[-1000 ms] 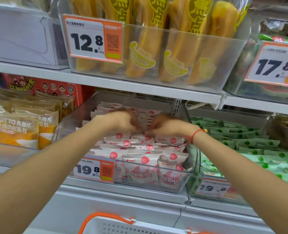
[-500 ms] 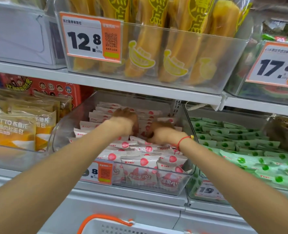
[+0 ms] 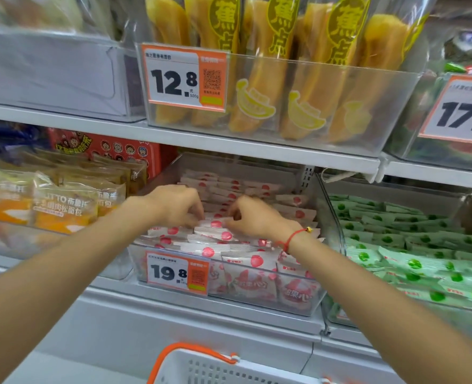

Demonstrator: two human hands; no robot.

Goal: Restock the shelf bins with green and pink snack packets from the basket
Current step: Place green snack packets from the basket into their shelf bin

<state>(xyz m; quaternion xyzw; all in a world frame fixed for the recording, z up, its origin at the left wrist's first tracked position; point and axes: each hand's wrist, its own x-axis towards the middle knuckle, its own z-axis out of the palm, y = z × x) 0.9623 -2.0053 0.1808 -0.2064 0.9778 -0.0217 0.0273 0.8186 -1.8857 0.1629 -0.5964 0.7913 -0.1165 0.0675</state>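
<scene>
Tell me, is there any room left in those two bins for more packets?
Little in the pink bin: pink packets reach its rim and both hands, left hand and right hand, work there. The green bin shows a gap behind its left wall.

place: shop | signs: price tags on clear bins, stocked shelves, shopping basket
</scene>
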